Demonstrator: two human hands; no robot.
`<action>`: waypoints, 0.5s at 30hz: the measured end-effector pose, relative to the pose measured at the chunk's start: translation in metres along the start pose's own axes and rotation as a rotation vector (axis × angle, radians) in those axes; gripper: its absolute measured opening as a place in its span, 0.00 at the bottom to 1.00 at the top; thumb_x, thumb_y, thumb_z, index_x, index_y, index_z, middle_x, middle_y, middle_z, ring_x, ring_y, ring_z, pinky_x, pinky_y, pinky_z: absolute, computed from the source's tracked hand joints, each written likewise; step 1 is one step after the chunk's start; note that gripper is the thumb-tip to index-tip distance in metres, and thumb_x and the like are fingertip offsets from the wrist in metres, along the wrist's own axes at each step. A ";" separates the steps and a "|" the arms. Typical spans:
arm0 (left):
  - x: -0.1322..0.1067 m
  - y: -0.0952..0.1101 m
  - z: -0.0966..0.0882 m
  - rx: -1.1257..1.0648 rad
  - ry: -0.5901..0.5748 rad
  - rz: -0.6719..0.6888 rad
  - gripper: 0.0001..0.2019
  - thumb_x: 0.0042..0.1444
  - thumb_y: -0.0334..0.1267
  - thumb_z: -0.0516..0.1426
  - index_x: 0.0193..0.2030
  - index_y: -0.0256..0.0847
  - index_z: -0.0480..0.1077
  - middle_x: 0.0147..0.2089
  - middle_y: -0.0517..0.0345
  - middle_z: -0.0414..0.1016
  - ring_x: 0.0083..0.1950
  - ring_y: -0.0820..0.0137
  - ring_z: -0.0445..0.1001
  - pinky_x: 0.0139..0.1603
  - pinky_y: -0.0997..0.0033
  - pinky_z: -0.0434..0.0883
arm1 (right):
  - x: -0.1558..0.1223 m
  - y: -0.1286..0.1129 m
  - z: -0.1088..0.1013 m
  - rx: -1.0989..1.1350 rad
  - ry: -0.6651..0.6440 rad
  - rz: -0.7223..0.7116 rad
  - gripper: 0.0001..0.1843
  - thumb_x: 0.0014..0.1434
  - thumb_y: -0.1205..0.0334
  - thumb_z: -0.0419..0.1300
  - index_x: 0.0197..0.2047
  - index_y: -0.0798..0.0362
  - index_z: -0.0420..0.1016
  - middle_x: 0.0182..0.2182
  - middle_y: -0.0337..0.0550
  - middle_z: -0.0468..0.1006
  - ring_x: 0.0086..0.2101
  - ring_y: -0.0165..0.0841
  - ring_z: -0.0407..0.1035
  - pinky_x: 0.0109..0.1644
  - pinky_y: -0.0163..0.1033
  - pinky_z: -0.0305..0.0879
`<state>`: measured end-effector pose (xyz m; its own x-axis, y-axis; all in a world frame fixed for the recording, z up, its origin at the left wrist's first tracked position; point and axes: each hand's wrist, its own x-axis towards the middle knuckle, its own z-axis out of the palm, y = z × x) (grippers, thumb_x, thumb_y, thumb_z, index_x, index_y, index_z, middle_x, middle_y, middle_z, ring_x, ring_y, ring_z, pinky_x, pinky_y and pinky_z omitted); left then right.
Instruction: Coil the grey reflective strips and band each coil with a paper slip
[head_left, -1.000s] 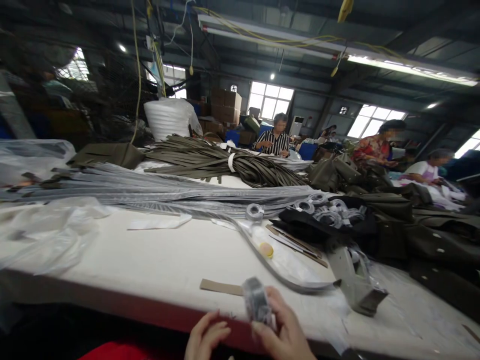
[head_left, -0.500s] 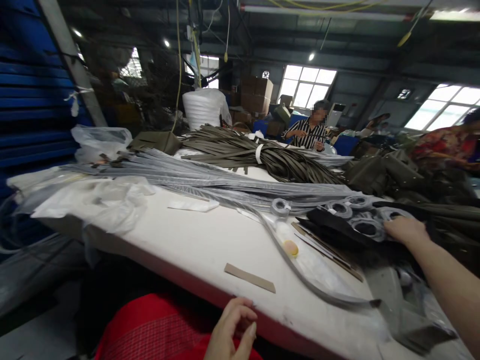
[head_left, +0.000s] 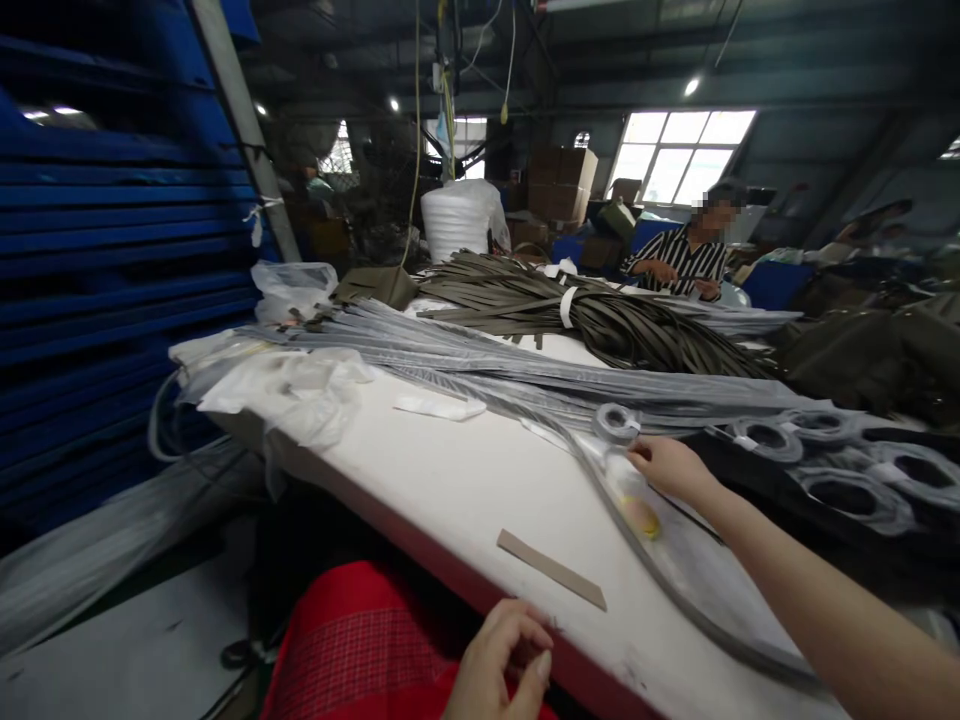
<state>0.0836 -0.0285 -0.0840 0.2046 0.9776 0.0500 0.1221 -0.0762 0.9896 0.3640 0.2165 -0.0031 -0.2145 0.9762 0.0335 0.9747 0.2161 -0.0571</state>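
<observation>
My left hand (head_left: 510, 655) is at the table's near edge, fingers loosely bent and thumb apart, holding nothing. Just beyond it a flat brown strip (head_left: 551, 568) lies on the table. My right hand (head_left: 671, 468) reaches across with its fingers curled together; whatever is between the fingertips, if anything, is hidden. Its fingertips are beside a small clear coil (head_left: 616, 422) with a white band, above a round yellow piece (head_left: 641, 517) under clear plastic. A long grey strip (head_left: 645, 560) curves past on the near side. Several banded coils (head_left: 851, 500) lie to the right on black material.
Long plastic-sleeved strips (head_left: 525, 375) run across the table behind the hands. Behind them is a tied bundle of olive straps (head_left: 630, 320). Crumpled plastic (head_left: 292, 390) covers the left end. A co-worker in a striped top (head_left: 686, 255) works across the table.
My right hand has moved left from the coils at the right to the small coil. My left hand keeps its pose. The view has turned left.
</observation>
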 end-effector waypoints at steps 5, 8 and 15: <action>-0.001 0.000 -0.006 0.000 0.095 0.014 0.04 0.57 0.33 0.54 0.36 0.40 0.69 0.45 0.50 0.72 0.35 0.71 0.70 0.34 0.74 0.68 | -0.046 -0.013 -0.008 -0.019 -0.289 -0.007 0.22 0.53 0.48 0.60 0.14 0.51 0.71 0.17 0.48 0.73 0.20 0.37 0.67 0.26 0.41 0.52; -0.001 0.008 -0.008 -0.018 0.083 0.005 0.05 0.57 0.31 0.53 0.36 0.40 0.70 0.44 0.50 0.73 0.36 0.70 0.71 0.35 0.73 0.69 | -0.089 -0.008 -0.008 -0.048 -0.404 0.019 0.09 0.42 0.58 0.64 0.16 0.50 0.74 0.20 0.48 0.76 0.21 0.39 0.67 0.27 0.41 0.52; -0.001 0.016 -0.001 0.011 0.047 0.103 0.06 0.53 0.26 0.53 0.34 0.39 0.69 0.41 0.50 0.74 0.43 0.66 0.73 0.45 0.70 0.70 | -0.122 0.003 -0.011 -0.008 -0.498 0.001 0.17 0.60 0.58 0.51 0.27 0.49 0.78 0.30 0.47 0.81 0.31 0.41 0.73 0.34 0.42 0.58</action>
<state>0.0839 -0.0308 -0.0679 0.1708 0.9726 0.1575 0.1137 -0.1783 0.9774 0.3934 0.0977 0.0035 -0.2156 0.8678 -0.4478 0.9750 0.2168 -0.0492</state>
